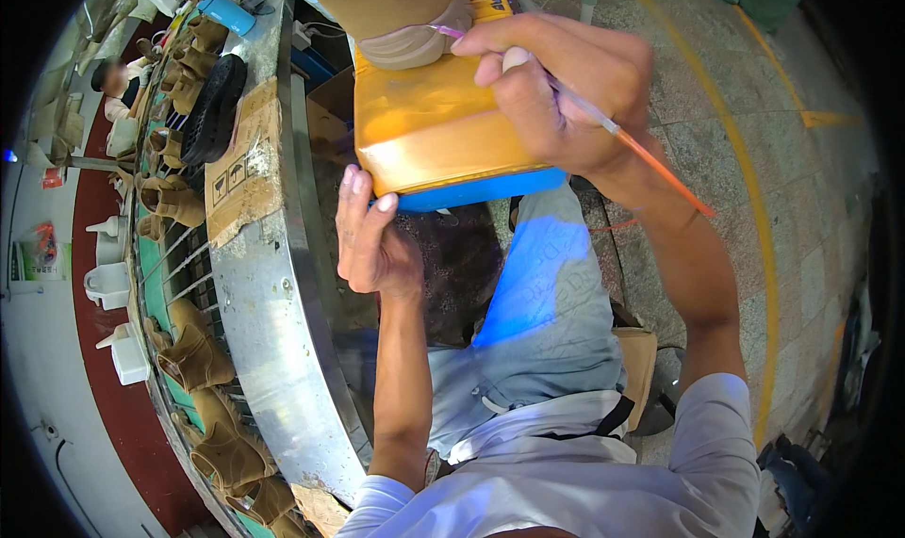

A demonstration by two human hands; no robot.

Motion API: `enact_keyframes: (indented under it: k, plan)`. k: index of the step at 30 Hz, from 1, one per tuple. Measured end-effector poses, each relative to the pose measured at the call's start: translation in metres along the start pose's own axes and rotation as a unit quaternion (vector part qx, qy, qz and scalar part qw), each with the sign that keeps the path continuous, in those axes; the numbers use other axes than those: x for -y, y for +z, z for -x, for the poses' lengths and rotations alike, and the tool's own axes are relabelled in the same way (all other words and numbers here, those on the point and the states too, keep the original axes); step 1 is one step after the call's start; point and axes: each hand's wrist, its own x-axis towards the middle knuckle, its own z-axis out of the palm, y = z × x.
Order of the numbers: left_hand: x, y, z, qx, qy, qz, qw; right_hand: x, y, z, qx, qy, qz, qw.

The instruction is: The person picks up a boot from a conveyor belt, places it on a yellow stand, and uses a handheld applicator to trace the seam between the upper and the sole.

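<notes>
My right hand (556,86) is closed around a thin brush with an orange handle (660,166), its tip touching the pale sole of a tan boot (391,15) at the top of the view. The boot rests on a yellow-topped block with a blue edge (443,142) above my lap. My left hand (370,236) has its fingers straight and presses against the block's lower left corner, holding nothing else.
A curved metal conveyor rim (273,321) runs down the left, carrying several tan boots (193,354) and a black sole (212,109). Cardboard (247,171) lies on the rim. White moulds (113,284) stand further left. Another person (118,81) sits at far upper left.
</notes>
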Motion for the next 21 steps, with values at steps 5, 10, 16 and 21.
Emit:
enact_keyframes:
  k: [5,10,16,21]
  plan:
    - [0.035,0.001,0.002,-0.095,-0.046,0.059,0.993,0.0,0.023,0.002,-0.033,0.001,-0.028,0.999]
    - [0.061,-0.015,-0.018,-0.022,-0.145,-0.043,0.988,-0.003,0.045,-0.002,-0.02,-0.009,-0.012,1.0]
    - [0.032,-0.02,-0.067,0.088,-0.31,0.022,0.946,-0.029,0.056,-0.005,-0.014,-0.028,0.028,0.999]
    - [0.028,0.002,-0.078,0.107,-0.269,-0.139,0.947,-0.039,0.055,-0.006,-0.005,-0.038,0.089,0.995]
